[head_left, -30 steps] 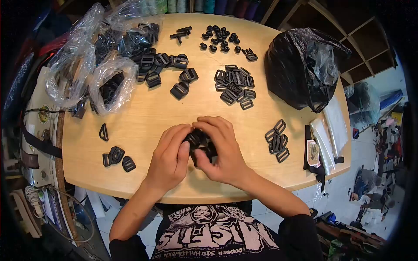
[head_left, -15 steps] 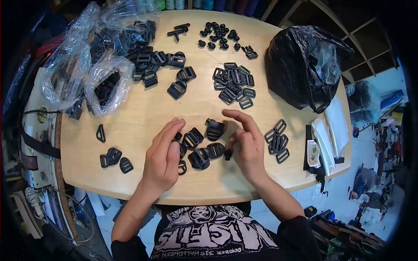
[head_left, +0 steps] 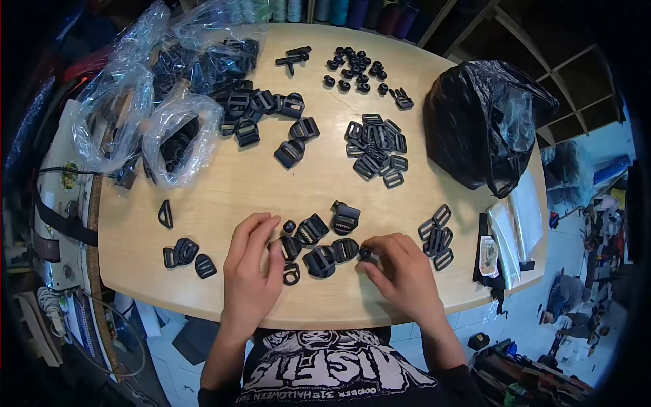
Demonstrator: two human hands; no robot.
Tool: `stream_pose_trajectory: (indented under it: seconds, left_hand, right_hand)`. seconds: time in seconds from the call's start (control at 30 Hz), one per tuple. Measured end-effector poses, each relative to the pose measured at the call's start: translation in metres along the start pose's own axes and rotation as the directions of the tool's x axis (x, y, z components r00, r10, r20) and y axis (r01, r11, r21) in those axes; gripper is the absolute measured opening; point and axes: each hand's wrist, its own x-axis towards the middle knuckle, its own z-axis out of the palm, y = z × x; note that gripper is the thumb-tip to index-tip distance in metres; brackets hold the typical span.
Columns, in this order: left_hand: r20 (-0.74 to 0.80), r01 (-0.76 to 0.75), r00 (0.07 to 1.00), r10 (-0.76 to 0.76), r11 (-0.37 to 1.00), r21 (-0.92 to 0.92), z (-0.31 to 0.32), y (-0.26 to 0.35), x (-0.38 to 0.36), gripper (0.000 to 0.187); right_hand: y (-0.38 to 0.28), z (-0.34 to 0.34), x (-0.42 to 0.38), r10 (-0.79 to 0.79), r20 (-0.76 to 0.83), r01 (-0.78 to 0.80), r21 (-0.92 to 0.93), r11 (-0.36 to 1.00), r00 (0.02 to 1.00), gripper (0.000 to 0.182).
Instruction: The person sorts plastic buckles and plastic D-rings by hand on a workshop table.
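Several black plastic buckles lie in a loose cluster between my hands, among them a ridged buckle [head_left: 312, 229], an upper buckle [head_left: 346, 218] and a lower one [head_left: 319, 261]. My left hand [head_left: 253, 271] rests at the cluster's left side, its thumb and fingers apart, beside a small round black piece [head_left: 289, 226] and a ring-shaped piece [head_left: 291, 274]. On the right, my right hand [head_left: 405, 273] has its thumb and forefinger around a small black piece [head_left: 365, 253] near the table top; whether they grip it firmly is hard to see.
Clear plastic bags [head_left: 178, 139] of black parts lie at the back left, beside more buckles [head_left: 261, 102]. Small round pieces [head_left: 356, 64] and strap sliders [head_left: 383, 139] lie toward the back. A black bag [head_left: 461, 129] stands at the right, near white packets [head_left: 502, 237].
My right hand has lowered and its forefinger has curled toward the small black piece. My left hand stays beside the cluster. The whole view has shifted slightly.
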Motion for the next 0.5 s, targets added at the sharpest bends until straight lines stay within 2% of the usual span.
stream_pose_trajectory:
  seconds: [0.07,0.1,0.17,0.2,0.23,0.3,0.33,0.37,0.43,0.47,0.5]
  left_hand:
    - [0.062,-0.034,0.998,0.028,0.995,0.099,-0.001,0.003,0.008,0.027]
    - [0.063,-0.033,0.998,0.027,0.994,0.100,-0.001,0.003,0.011,0.027]
    - [0.107,-0.119,0.990,0.096,0.966,0.229,-0.002,0.004,0.018,0.025]
    - [0.109,-0.123,0.989,0.101,0.965,0.230,-0.001,0.003,0.020,0.025]
    - [0.081,-0.101,0.993,0.087,0.979,0.179,0.000,0.001,0.021,0.025]
    - [0.064,-0.078,0.995,0.070,0.989,0.124,0.001,0.004,0.021,0.024]
    - [0.017,-0.123,0.992,0.122,0.986,0.112,-0.001,0.013,0.022,0.025]
    - [-0.032,-0.165,0.985,0.170,0.981,0.104,-0.004,0.021,0.021,0.026]
    - [0.009,-0.168,0.986,0.167,0.985,0.042,-0.005,0.039,0.012,0.029]
    - [0.070,-0.281,0.958,0.279,0.960,0.014,-0.004,0.046,0.007,0.031]
    - [0.128,-0.389,0.913,0.388,0.921,-0.021,-0.001,0.051,0.004,0.034]
  right_hand:
    - [0.004,-0.003,0.002,0.036,-0.034,-0.031,0.129,0.991,0.999,0.028]
    - [0.007,-0.003,0.002,0.036,-0.033,-0.031,0.131,0.991,0.999,0.028]
    - [0.012,0.000,0.004,0.173,-0.087,-0.127,0.389,0.912,0.981,0.023]
    - [0.014,0.001,0.004,0.203,-0.056,-0.149,0.499,0.854,0.978,0.025]
    - [0.013,0.001,0.005,0.208,-0.059,-0.151,0.501,0.852,0.976,0.025]
    - [0.007,0.002,0.006,0.304,0.079,-0.218,0.864,0.454,0.949,0.034]
    - [0.012,0.004,0.004,0.247,0.135,-0.223,0.901,0.372,0.960,0.037]
    - [0.009,0.003,0.002,0.252,0.134,-0.224,0.901,0.371,0.958,0.037]
    - [-0.007,0.003,0.002,0.179,0.370,-0.363,0.929,-0.070,0.912,0.033]
    - [-0.011,0.006,0.001,0.145,0.451,-0.430,0.889,-0.157,0.881,0.033]
    - [-0.017,0.011,0.000,0.143,0.453,-0.431,0.888,-0.158,0.880,0.033]
